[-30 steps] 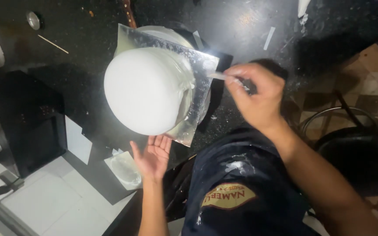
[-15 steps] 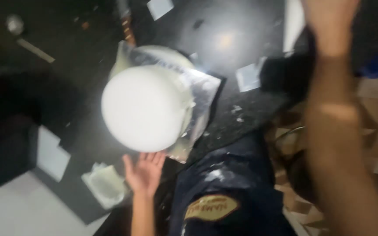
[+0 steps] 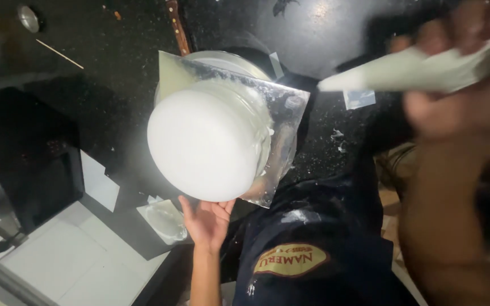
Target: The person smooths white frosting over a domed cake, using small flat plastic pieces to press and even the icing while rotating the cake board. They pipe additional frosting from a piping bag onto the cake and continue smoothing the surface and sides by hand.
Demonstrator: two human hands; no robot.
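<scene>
The right hand [image 3: 466,85], blurred and close to the camera, grips a white piping bag [image 3: 421,68]; its long axis runs crosswise, tip pointing left toward the white iced cake [image 3: 208,144]. The cake sits on a silver board [image 3: 284,113] on the dark surface [image 3: 114,62]. The left hand [image 3: 208,221], fingers spread and released, touches the cake's near edge.

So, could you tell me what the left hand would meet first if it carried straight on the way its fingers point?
The left hand points up at the white iced cake; its fingertips look almost at the edge already, though depth is unclear.
</scene>
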